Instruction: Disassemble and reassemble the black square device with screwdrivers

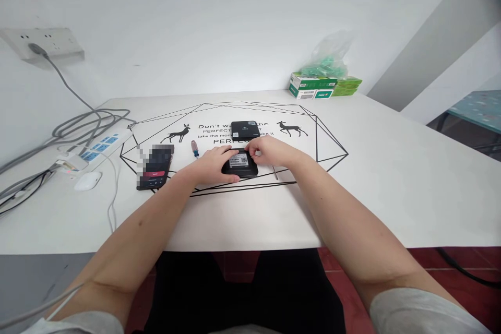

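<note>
A flat black box [241, 171] with a white printed label lies in front of me on the table. Its left side is under my left hand [213, 166], with the thumb along the near edge and the fingers over the far edge, gripping it. My right hand [266, 151] has its fingers pinched together at the box's far right corner; what is between them is hidden. Just beyond stands a second black box or cover [245, 130], lying flat. A screwdriver [194, 148] with a clear, coloured handle lies left of my left hand. Beside my right wrist is a thin metal rod [275, 173].
A phone [158, 167] lies to the left, near a white mouse [88, 181] and a power strip [102, 147] with tangled grey cables [84, 124]. Green and white boxes [312, 86] with a plastic bag [326, 60] on top stand at the back right.
</note>
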{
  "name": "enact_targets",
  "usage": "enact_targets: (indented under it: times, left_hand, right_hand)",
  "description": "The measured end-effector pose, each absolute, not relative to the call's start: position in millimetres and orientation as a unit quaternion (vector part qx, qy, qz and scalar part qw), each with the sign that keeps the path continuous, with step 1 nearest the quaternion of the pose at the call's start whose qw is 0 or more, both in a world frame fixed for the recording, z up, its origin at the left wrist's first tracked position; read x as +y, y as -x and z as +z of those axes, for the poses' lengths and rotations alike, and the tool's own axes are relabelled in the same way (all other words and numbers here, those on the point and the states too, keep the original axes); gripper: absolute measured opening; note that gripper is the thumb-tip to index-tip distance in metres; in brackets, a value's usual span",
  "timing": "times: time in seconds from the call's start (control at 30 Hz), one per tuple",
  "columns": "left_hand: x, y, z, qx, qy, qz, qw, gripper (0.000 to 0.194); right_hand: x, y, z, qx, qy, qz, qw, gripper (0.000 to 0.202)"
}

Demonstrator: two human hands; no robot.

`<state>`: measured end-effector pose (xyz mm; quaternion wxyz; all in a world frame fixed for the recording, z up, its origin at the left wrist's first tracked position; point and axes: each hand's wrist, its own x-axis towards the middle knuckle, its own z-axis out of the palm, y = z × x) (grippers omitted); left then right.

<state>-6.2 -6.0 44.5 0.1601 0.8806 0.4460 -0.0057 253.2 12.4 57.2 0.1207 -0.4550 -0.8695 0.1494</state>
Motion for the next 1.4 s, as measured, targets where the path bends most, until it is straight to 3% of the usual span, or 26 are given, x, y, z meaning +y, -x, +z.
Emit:
enact_targets:
  times: [1.13,1.4]
  left_hand:
    - [-3,8,38,0.438,-0.884,0.011,0.161,0.099]
    - [-3,9,40,0.441,-0.881,0.007,0.172,0.100]
  right_hand:
    - [17,-247,53,-0.885,0.444,0.105,0.095,0.023]
    - [24,-258,57,-0.701,0.692,0.039,0.164,0.025]
